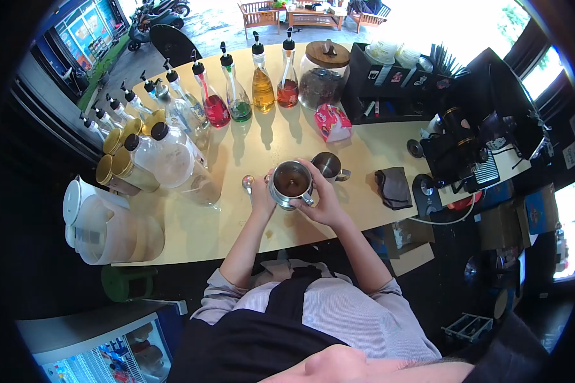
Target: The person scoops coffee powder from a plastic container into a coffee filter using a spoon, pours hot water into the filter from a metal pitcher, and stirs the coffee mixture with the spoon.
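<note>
Between my two hands is a stainless-steel pitcher (pixel 292 180) with brown liquid in it, held over the front part of the table. My left hand (pixel 262 193) is closed around its left side. On the other side my right hand (pixel 324 203) grips it near the handle, partly hiding that handle. A second steel pitcher (pixel 326 165) stands just behind my right hand, its handle pointing right; no liquid is plain to see inside. Left of my left hand lies a metal spoon (pixel 248 183) on the wooden table (pixel 236 226).
Pump-top syrup bottles (pixel 262 83) line the back edge. Clear jugs (pixel 179 163) and a white-lidded container (pixel 118 223) stand left. At right are a pink packet (pixel 333 122), a wood-lidded jar (pixel 324 76), a dark cloth (pixel 394 187) and a coffee machine (pixel 460 147).
</note>
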{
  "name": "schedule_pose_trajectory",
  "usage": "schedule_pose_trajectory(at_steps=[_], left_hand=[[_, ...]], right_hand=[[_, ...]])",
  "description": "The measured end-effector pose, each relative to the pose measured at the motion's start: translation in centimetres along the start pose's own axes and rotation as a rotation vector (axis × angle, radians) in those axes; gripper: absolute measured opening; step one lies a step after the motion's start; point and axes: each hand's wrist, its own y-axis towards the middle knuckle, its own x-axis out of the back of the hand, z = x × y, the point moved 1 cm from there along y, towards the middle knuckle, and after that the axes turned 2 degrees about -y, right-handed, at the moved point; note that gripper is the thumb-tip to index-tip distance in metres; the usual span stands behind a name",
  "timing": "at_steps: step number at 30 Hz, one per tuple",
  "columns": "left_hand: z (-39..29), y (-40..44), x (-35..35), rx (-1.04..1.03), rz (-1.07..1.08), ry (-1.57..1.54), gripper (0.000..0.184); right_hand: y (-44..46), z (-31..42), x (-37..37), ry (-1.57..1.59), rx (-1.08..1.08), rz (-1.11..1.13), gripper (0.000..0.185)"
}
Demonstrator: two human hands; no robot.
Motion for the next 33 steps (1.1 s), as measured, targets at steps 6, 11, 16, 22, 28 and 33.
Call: schedule_pose_trajectory(at_steps=[6, 11, 16, 22, 28, 33], left_hand=[[-1.0, -0.3, -0.1, -0.045, -0.016, 0.105, 0.046], [-2.0, -0.9, -0.4, 0.003, -0.015, -0.048, 0.042], [-3.5, -1.2, -0.7, 0.005, -0.025, -0.072, 0.045], [0.0, -0.5, -0.6, 0.107, -0.117, 0.055, 0.048], [-1.1, -1.2, -0.9, 0.050, -0.108, 0.027, 0.048], [-3.1, -2.1, -1.3, 0.045, -0.158, -0.064, 0.041]], right_hand=[[0.0, 0.3, 0.2, -0.159, 0.009, 0.013, 0.086], [-0.7, 0.5, -1.2, -0.349, 0.027, -0.113, 0.089], [-0.9, 0.0, -1.7, -0.367, 0.033, -0.216, 0.090], [0.0, -0.7, 1.0, 0.087, -0.056, 0.046, 0.089], [-1.4, -0.5, -1.9, -0.334, 0.033, -0.215, 0.095], [-1.6, -0.1, -1.4, -0.282, 0.068, -0.209, 0.097]])
